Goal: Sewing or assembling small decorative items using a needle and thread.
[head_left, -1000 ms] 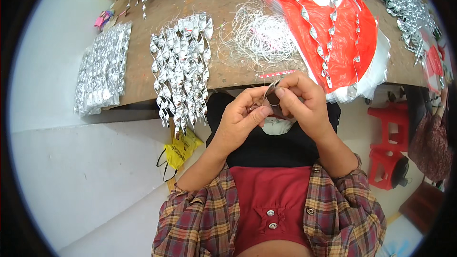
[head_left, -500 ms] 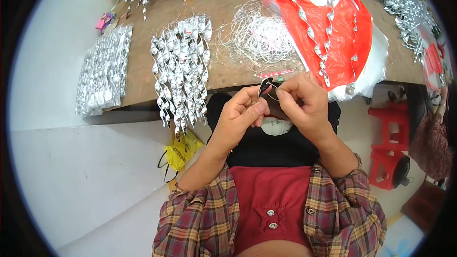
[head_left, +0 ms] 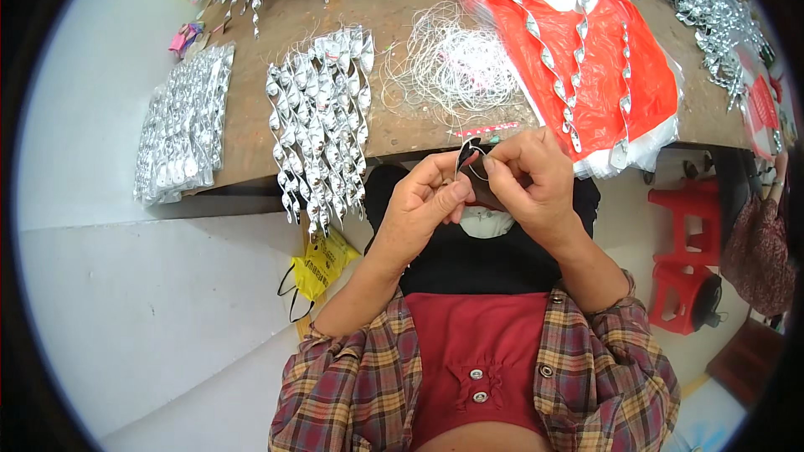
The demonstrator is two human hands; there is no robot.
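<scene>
My left hand (head_left: 429, 201) is closed, its thumb and fingers pinching a small dark, glossy piece (head_left: 467, 151) and a thin white cord by it. My right hand (head_left: 533, 174) is closed too, pinching the cord (head_left: 475, 172), which makes a small loop between both hands. Whether the dark piece is the end of a twisted strip I cannot tell. Both hands are over my lap at the table's near edge. Just beyond them lies a tangled heap of thin white cord (head_left: 461, 63).
Silver twisted strips (head_left: 318, 125) overhang the table (head_left: 394, 130) edge; bagged ones (head_left: 184, 121) lie farther left. At right, a red plastic sheet (head_left: 599, 75) carries several strips over clear bags (head_left: 670, 138). Red stools (head_left: 682, 285) and a yellow bag (head_left: 322, 268) are below.
On the right, the red sheet has spread rightward and its rightmost twisted strip has shifted slightly. My right hand has moved slightly left; my left hand has hardly moved.
</scene>
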